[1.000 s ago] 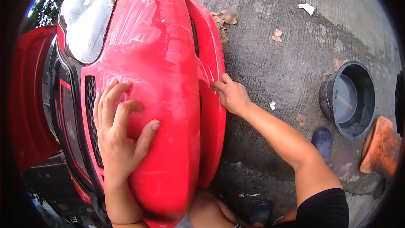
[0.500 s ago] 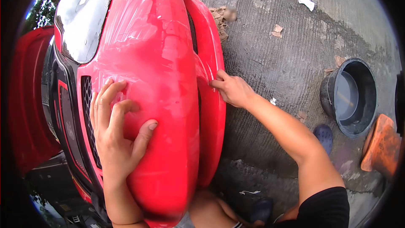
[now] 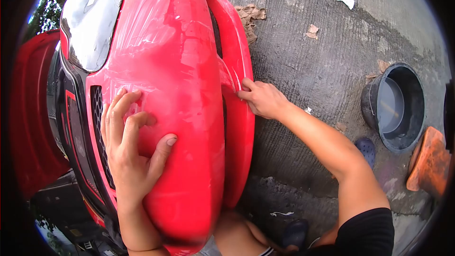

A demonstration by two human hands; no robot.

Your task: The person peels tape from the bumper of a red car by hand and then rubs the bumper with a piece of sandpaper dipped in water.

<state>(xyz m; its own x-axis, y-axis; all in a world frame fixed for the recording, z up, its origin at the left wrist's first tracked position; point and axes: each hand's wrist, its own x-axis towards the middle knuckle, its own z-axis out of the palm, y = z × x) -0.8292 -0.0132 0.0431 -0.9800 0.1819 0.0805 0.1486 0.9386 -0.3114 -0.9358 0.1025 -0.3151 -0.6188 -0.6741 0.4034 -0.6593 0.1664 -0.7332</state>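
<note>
A glossy red car bumper fills the middle of the view, with wet-looking streaks on its upper part. My left hand rests on the bumper beside the black mesh grille, fingers apart and bent, holding nothing. At the bumper's lower lip, my right hand is closed, its fingertips pinched against the red edge. What those fingertips hold, if anything, is too small to make out. The clear headlight sits at the upper left.
A black basin holding some liquid stands on the wet, grooved concrete at the right, beside an orange object. Crumpled brown paper and a white scrap lie farther up. A dark blue clog is near the basin.
The view has shifted very slightly. My left hand stays on the bumper, and my right hand remains closed at the lip, with almost no visible movement.
</note>
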